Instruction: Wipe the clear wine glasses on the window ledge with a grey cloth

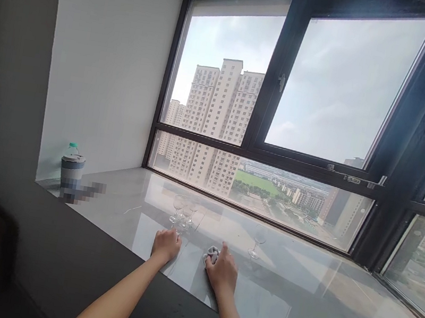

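Observation:
My right hand (pixel 224 271) is closed around a crumpled grey-white cloth (pixel 212 254) above the front part of the glossy sill (pixel 268 291). To its left, my left hand (pixel 167 243) has its fingers curled in. Whatever they hold, if anything, is hidden from me. Just beyond the left hand stand several small clear stemmed glasses (pixel 187 212), close together and overlapping in view. Another stemmed glass (pixel 259 237) stands upright by itself, past my right hand and a bit to its right.
A lidded cup (pixel 72 172) stands at the sill's left end, with a green-capped bottle (pixel 73 146) behind it and a blurred patch beside it. Dark-framed windows (pixel 267 81) rise behind the sill. The sill's front edge drops off near my wrists.

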`<state>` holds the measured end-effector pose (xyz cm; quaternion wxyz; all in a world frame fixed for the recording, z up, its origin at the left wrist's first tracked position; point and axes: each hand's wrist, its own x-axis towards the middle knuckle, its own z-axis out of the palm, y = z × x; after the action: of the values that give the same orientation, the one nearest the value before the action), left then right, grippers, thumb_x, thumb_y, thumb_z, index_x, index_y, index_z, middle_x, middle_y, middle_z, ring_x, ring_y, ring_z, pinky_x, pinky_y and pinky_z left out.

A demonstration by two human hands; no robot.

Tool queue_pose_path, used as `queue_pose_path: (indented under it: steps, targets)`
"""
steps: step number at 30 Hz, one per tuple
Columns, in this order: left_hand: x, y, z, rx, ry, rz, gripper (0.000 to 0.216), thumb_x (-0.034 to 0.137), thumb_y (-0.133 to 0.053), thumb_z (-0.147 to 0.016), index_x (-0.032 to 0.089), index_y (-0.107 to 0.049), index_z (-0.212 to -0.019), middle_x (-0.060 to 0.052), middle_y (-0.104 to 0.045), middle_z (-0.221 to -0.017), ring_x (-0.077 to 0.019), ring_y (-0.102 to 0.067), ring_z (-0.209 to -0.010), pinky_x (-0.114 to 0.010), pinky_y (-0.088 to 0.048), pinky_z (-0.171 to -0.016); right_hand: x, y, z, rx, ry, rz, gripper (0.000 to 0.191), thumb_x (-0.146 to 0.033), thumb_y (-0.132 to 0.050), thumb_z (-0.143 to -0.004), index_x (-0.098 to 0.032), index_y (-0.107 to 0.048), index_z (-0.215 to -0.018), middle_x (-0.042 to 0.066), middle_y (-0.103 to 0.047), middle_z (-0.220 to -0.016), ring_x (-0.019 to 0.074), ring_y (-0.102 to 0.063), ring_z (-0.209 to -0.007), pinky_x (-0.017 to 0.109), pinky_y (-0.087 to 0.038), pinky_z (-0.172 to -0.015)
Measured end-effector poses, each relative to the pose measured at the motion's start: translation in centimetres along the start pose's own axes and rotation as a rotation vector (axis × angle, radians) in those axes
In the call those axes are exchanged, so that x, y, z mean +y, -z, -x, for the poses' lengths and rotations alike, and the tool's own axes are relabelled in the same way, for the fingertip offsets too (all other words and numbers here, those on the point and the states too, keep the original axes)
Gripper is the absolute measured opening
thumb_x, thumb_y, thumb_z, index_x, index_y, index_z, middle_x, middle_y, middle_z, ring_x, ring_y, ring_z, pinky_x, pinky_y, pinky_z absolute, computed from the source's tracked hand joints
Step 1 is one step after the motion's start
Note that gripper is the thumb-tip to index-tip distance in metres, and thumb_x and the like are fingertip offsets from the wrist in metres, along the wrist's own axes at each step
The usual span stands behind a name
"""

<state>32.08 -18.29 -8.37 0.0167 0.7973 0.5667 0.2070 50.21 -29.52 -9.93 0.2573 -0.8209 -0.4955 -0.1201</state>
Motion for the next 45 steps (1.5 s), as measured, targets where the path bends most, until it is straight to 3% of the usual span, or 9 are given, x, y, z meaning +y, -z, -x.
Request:
queue_pose_path:
  steps: [45]
  targets:
    - [0.11,0.18,0.13,0.007,0.013,-0.003,0.033,0.033,-0.042,-0.091,0.014,-0.067,-0.099,-0.013,-0.071,-0.093,-0.0268,-0.063,-0.095,-0.039,-0.038,-0.087,-0.13,0.4,0.02,-0.038,-0.005,-0.003,0.064,-0.04,-0.046,-0.087,-0.011,-0.035,-0.142,0.018,-0.062,-0.121,0.0286,-0.056,-0.112,0.036,-0.041,-0.088]
